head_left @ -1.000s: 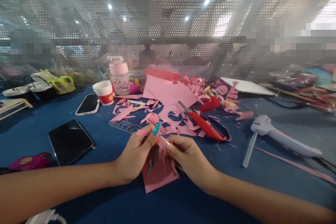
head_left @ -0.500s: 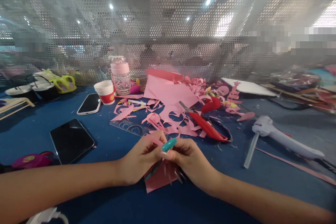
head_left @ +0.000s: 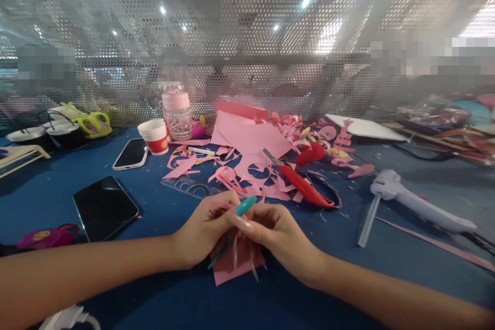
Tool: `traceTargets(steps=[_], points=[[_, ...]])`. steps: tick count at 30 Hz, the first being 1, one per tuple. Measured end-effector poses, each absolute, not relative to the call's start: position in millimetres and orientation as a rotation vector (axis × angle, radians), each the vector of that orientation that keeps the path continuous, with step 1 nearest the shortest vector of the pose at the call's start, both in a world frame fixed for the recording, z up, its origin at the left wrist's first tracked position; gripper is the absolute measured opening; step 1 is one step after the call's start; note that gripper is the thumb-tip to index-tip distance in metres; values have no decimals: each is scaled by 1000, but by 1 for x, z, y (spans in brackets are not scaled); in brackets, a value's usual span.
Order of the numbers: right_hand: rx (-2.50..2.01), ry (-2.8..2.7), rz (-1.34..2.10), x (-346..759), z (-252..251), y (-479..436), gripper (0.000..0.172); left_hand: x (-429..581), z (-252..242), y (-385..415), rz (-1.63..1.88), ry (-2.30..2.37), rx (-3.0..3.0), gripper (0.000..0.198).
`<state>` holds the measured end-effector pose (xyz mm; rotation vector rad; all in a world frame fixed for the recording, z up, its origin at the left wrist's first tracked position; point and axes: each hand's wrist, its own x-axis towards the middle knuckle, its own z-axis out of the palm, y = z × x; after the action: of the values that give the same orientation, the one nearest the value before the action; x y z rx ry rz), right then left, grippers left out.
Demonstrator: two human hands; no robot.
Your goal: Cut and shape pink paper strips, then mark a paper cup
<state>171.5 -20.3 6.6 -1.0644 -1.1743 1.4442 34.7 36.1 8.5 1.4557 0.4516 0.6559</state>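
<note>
Before me, my left hand (head_left: 207,232) and my right hand (head_left: 284,237) meet above the blue table, fingers pressed together. Between them is a pink paper strip (head_left: 222,205); a curved part shows over my left index finger, and the rest is hidden. My left thumb has a long teal nail, and its tip touches the right thumb. Under the fingers a flat pink paper piece (head_left: 230,272) shows; whether it joins the strip I cannot tell. Just beyond lie a clear ruler (head_left: 185,186) and pink paper scraps (head_left: 253,170).
A red utility knife (head_left: 305,185) with its blade out lies on the scraps. To the right is a glue gun (head_left: 425,206) with a glue stick; leftward are two phones (head_left: 104,209), paper cups (head_left: 154,136) and a pink bottle (head_left: 176,116). A perforated screen (head_left: 247,36) stands behind.
Both hands stay together over the same spot. The fingers have shifted slightly, with the right fingers moving a little left and the teal thumb nail tipping upward. The strip looks more curved.
</note>
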Motion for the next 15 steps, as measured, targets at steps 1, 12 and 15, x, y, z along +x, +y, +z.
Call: traceTargets(steps=[1, 12, 15], points=[[-1061, -1194, 1424, 171, 6, -21, 34, 35, 8, 37, 677, 484, 1466, 31], [-1202, -1450, 1113, 172, 3, -23, 37, 35, 7, 36, 772, 533, 1459, 34], [-1177, -1456, 1159, 172, 5, -23, 36, 34, 5, 36, 736, 526, 1406, 34]])
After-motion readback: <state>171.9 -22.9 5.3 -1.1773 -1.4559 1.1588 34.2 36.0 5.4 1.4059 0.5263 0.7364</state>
